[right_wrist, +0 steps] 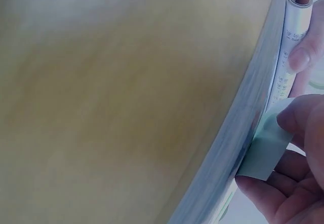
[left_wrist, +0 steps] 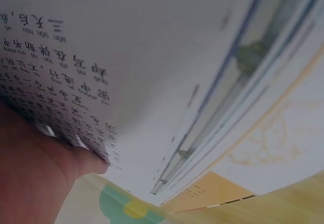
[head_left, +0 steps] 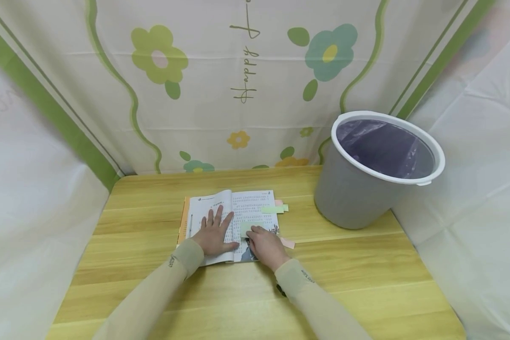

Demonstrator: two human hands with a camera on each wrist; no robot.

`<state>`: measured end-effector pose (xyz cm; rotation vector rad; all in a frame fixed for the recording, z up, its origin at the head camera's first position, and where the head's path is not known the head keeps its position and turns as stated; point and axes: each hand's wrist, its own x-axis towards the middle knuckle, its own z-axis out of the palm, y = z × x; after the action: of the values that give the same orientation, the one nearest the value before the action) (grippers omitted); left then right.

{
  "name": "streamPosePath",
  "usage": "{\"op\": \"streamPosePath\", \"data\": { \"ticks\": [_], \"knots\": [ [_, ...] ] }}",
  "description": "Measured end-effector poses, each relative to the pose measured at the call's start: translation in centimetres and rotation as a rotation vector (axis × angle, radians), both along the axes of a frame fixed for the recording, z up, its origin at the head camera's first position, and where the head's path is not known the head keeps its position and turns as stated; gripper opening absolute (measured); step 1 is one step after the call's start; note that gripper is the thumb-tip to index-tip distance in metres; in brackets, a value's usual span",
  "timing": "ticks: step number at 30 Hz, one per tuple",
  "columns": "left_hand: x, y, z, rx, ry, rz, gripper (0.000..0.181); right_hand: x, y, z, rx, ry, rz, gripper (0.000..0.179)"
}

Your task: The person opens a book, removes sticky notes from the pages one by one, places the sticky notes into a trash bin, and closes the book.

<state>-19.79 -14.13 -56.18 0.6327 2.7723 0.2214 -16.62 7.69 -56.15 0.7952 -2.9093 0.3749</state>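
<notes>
A round grey plastic bin (head_left: 346, 198) is standing at the far right corner of a yellowish wood-grained table (head_left: 348, 278), its white rim (head_left: 439, 158) framing a shiny purplish plastic liner (head_left: 382, 148). Behind, a white fabric backdrop (head_left: 208, 113) is hanging, bearing a yellow-green flower (head_left: 159, 57) at left, a teal flower with a yellow centre (head_left: 330, 53) at right and a small orange flower (head_left: 238, 139) lower between them. Dark sideways cursive lettering (head_left: 245, 78) is running down the middle, and two wavy green vines (head_left: 91, 19) are flanking the flowers.

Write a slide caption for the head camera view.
Left hand spread on an open book, right hand pinching a pale green slip, gray bin to the right.
</notes>
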Motion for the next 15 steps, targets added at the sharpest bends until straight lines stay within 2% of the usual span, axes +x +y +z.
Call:
{"op": "streamPosePath", "data": {
  "ticks": [10,15],
  "knots": [
    [-0.1,0.6,0.4,-0.017,-0.048,0.037,0.116,0.0,-0.3,0.4,-0.110,-0.075,-0.068,0.020],
    [-0.3,1.1,0.5,-0.020,-0.046,0.043,0.117,-0.1,-0.2,0.5,-0.135,-0.082,-0.082,0.019]
  ]
}}
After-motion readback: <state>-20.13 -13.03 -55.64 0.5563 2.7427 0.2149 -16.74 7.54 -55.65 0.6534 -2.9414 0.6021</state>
